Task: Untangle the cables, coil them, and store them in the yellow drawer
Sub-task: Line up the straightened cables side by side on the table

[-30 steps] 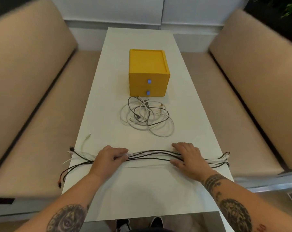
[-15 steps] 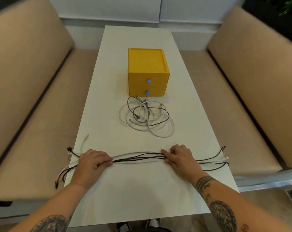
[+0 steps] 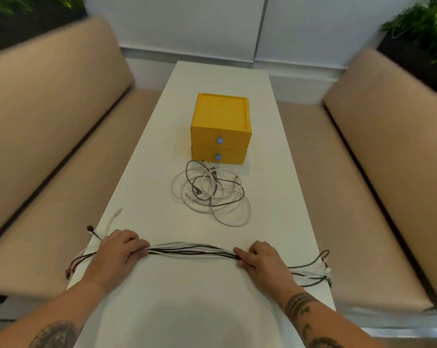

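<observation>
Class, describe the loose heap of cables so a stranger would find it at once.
On the long white table stands a yellow two-drawer box. Right in front of it lies the heap of white and dark cables: looped and untouched, unlike the straight cable bundle held by the left hand and right hand.

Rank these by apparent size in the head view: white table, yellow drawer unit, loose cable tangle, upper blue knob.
1. white table
2. loose cable tangle and yellow drawer unit: these look about alike, so they are left unranked
3. upper blue knob
</observation>
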Demonstrator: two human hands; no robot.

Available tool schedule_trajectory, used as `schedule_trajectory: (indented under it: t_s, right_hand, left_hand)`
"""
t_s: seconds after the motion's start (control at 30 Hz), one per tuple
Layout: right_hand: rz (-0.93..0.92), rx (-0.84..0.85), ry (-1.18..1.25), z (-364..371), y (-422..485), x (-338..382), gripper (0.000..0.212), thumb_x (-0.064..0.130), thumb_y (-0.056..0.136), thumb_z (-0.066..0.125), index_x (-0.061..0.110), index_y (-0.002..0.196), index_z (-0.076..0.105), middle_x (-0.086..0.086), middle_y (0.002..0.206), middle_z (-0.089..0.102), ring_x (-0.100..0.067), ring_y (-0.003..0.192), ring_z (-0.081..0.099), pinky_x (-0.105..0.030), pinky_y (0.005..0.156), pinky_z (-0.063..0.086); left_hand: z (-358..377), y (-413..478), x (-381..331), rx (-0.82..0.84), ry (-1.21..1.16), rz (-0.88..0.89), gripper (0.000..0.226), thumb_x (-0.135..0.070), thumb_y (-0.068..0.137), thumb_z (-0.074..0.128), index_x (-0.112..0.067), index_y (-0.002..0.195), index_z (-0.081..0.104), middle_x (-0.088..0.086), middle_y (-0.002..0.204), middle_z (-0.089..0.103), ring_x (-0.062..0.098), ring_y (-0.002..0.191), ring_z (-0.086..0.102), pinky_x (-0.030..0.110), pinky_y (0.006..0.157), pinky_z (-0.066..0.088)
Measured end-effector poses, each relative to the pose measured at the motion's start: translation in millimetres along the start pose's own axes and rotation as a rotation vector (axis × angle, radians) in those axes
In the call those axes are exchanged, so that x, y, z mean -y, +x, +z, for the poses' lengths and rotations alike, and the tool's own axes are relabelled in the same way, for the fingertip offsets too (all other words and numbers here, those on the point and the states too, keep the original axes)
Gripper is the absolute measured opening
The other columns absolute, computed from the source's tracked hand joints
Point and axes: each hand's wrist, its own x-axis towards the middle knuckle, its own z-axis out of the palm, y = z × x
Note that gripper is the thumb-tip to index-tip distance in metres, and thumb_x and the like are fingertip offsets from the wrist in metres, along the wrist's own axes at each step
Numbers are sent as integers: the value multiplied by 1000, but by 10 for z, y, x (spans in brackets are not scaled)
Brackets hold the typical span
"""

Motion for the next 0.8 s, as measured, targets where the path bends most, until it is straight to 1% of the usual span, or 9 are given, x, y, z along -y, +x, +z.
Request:
schedule_trajectory:
  t_s: [0.1, 0.2, 0.3, 0.43, 0.53, 0.63, 0.7, 0.77, 0.8]
  right_hand:
    - [3, -16, 2, -20, -7, 3, 39, 50, 90, 46, 36, 116, 72, 7, 77, 51, -17, 68, 54, -26, 61, 47]
    - [4, -7, 15, -26, 14, 6, 39, 51, 90, 47, 37, 115, 72, 7, 76, 51, -18, 67, 55, -27, 59, 49]
    - [-11, -32, 7, -19, 25, -3, 38, 51, 89, 47, 38, 115, 72, 8, 76, 50, -16, 67, 54, -27, 58, 48]
    - [28, 41, 21, -65, 37, 14, 39, 56, 92, 45, 41, 121, 68, 10, 83, 52, -15, 77, 56, -28, 69, 47]
    - [163, 92, 218, -227, 173, 124, 45, 63, 95, 42, 37, 120, 69, 10, 91, 57, -12, 91, 58, -29, 83, 46]
    - [238, -8, 328, -304, 443, 172, 30, 46, 100, 50, 30, 114, 71, 9, 92, 55, -11, 91, 59, -24, 81, 45]
    - [219, -108, 323, -334, 635, 184, 25, 36, 99, 57, 25, 117, 71, 9, 98, 54, -9, 89, 59, -21, 78, 44]
    - [160, -149, 267, -375, 822, 200, 32, 31, 96, 62, 23, 127, 66, 5, 109, 53, -10, 87, 58, -22, 76, 47]
    - [136, -131, 229, -403, 912, 217, 37, 31, 96, 62, 24, 132, 62, 3, 116, 51, -12, 89, 58, -25, 76, 49]
  left_hand:
    - [35, -24, -89, -21, 5, -74, 30, -54, 88, 50, -38, 89, 75, -22, 88, 55, 13, 83, 52, 39, 76, 44]
    - [66, -35, -107, -37, -7, -121, 27, -52, 87, 51, -39, 87, 74, -23, 87, 56, 11, 84, 51, 38, 78, 43]
    - [40, -6, -128, -2, 10, -139, 27, -52, 86, 50, -39, 85, 73, -25, 85, 56, 12, 84, 55, 36, 79, 43]
    - [-83, 17, -239, 41, 60, -159, 20, -58, 81, 51, -45, 84, 66, -27, 84, 54, 2, 85, 49, 33, 86, 31]
    - [-148, 164, -351, 54, 33, -180, 21, -60, 81, 48, -46, 87, 63, -27, 84, 58, 0, 85, 52, 32, 91, 27]
    - [-150, 520, -579, 59, -18, -211, 31, -61, 83, 39, -44, 87, 65, -27, 85, 61, -1, 88, 55, 32, 93, 25]
    - [-96, 795, -747, 49, -84, -200, 38, -59, 84, 36, -40, 89, 68, -25, 84, 62, 2, 87, 57, 33, 88, 30]
    - [-28, 1043, -882, 53, -172, -184, 43, -58, 86, 35, -36, 95, 70, -25, 87, 61, 4, 87, 56, 33, 85, 36]
    - [8, 1155, -938, 66, -220, -172, 43, -58, 87, 37, -35, 98, 71, -25, 89, 60, 3, 88, 56, 32, 84, 39]
